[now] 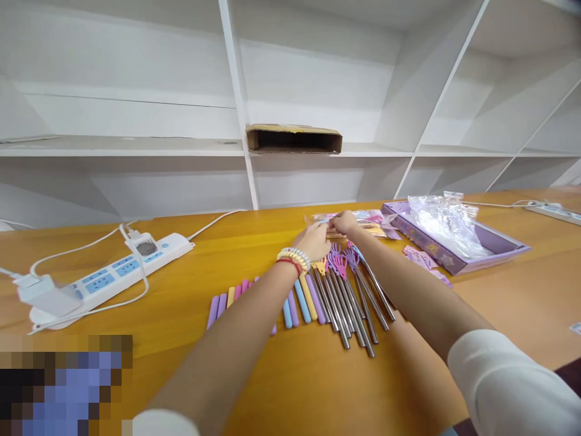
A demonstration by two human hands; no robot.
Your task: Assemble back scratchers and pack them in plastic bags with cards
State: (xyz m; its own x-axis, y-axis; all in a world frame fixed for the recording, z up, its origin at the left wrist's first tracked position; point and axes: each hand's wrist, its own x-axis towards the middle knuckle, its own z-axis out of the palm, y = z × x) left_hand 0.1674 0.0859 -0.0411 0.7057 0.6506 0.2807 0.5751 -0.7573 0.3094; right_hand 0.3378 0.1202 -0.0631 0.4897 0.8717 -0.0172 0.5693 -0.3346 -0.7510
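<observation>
My left hand [314, 241] and my right hand [344, 223] meet near the back of the wooden table, fingers pressed together around something too small to make out. Just behind them lie clear packets [370, 218] with colourful contents. In front of my hands, metal rods [347, 303] with small hand-shaped heads [338, 263] in purple, pink and yellow lie side by side. Left of the rods is a row of pastel tubes [302, 300], partly hidden under my left forearm.
A purple tray [490, 257] with clear plastic bags [449, 224] stands at the right, pink cards [422, 257] beside it. A white power strip [113, 278] with cables lies left. An open cardboard box [295, 128] sits on the white shelf [181, 147] behind.
</observation>
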